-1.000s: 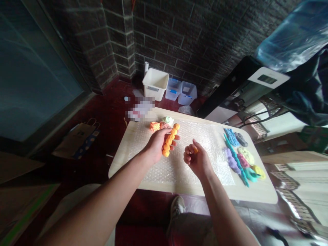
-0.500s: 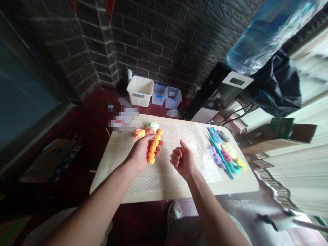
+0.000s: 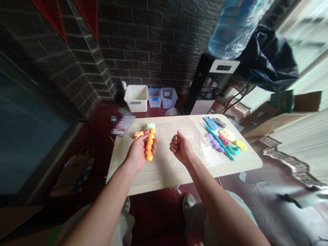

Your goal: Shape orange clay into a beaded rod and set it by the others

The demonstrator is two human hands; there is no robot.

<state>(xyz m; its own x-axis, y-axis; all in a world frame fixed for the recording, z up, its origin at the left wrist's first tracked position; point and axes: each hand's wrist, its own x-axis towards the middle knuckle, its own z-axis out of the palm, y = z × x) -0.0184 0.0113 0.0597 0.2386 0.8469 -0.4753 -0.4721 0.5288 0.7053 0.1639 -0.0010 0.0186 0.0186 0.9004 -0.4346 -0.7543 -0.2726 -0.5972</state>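
Observation:
A knobbly strand of orange modelling clay [image 3: 149, 147], like a row of joined balls, lies along the fingers of my left hand [image 3: 137, 153], held under the thumb. My right hand [image 3: 181, 147] is to the right, raised above the bubble wrap, with its fingers curled in and the thumb up. A small orange clay piece showed in it a second ago; the curled fingers hide it now. Just beyond my left hand are an orange-red clay lump [image 3: 138, 134] and a pale green clay lump [image 3: 151, 125], with a pinkish lump partly hidden between them.
Bubble wrap [image 3: 169, 171] covers much of the wooden table [image 3: 246, 164]. At the right lie a long teal clay strand [image 3: 217, 140], a purple clay piece [image 3: 214, 142], a blue clay piece [image 3: 210, 123] and several others. Bins [image 3: 135, 99] and a water dispenser [image 3: 205, 85] stand behind.
The view has swung to the right and tilted up. My left hand keeps the orange clay strand. The orange bit in my right hand has gone out of sight behind its fingers.

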